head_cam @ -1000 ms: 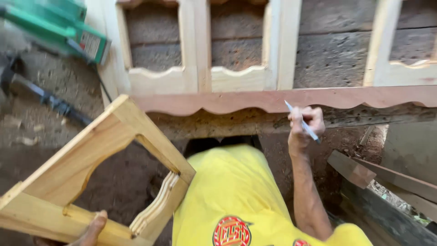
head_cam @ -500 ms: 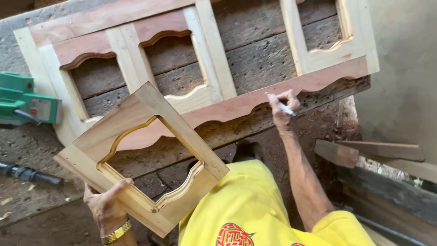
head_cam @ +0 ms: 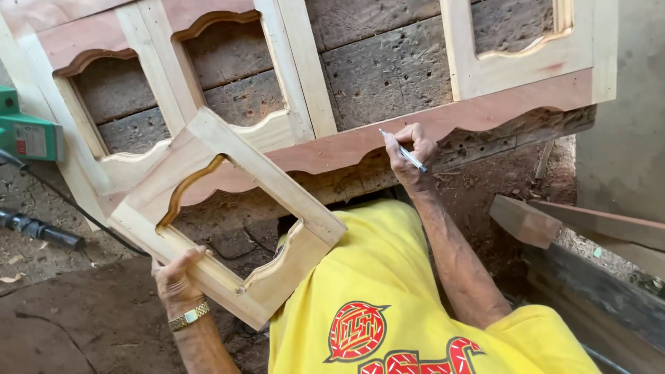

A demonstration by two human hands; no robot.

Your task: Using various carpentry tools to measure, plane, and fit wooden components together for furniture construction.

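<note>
Since half a second ago the small wooden frame point(head_cam: 228, 215) has been coming up and closer, now overlapping the lower edge of the large wooden panel point(head_cam: 312, 104) lying on the rough workbench point(head_cam: 388, 69), while the marking hand has been staying at about the same spot on the reddish rail.

The left hand point(head_cam: 179, 280), wearing a gold wristwatch point(head_cam: 188, 316), is gripping the small frame by its lower left rail, fingers wrapped over the edge, and is holding it tilted with one corner pointing down toward the yellow shirt point(head_cam: 402, 305). The frame is showing a scalloped inner edge at top and bottom.

The right hand point(head_cam: 410, 156) is pinching a pen point(head_cam: 403, 151) between thumb and fingers, closed narrowly around it, with the tip touching the reddish scalloped bottom rail of the large panel. The panel is lying flat with several arched openings showing the dark planks beneath.

At the far left a green power tool point(head_cam: 24, 131) is sitting at the bench's edge, its black cord trailing down to the dirt floor point(head_cam: 76, 312). To the right, loose boards point(head_cam: 575, 225) are leaning near a grey wall.
</note>
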